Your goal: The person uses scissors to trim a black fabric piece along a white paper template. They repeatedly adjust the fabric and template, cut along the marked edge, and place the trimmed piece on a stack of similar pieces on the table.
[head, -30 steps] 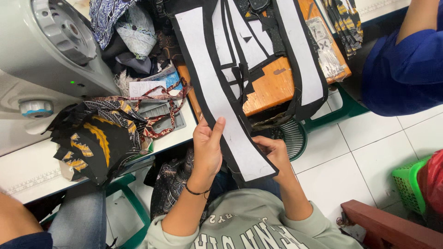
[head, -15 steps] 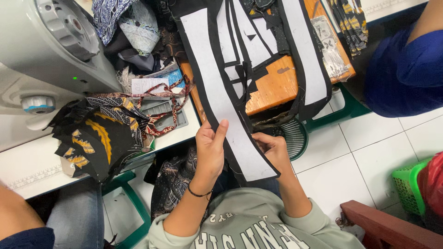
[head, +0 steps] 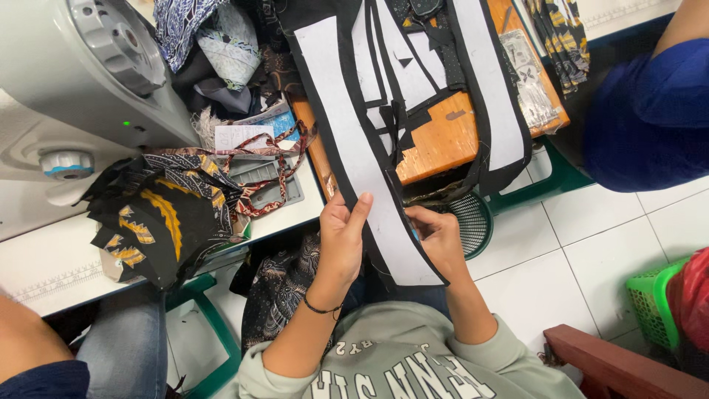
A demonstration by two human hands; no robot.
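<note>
long black fabric piece (head: 384, 199) faced with white panels, pinched at its lower end between left hand (head: 341, 240) and right hand (head: 437, 238) fingers, stretching beyond them over the orange counter (head: 443, 140).

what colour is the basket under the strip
Dark green mesh basket, in the head view.

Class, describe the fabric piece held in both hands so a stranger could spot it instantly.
Start at the orange wooden board. A long panel hangs from it down to the left hand and right hand. Unlike the patterned batik cloth nearby, it is plain white edged in black.
</note>
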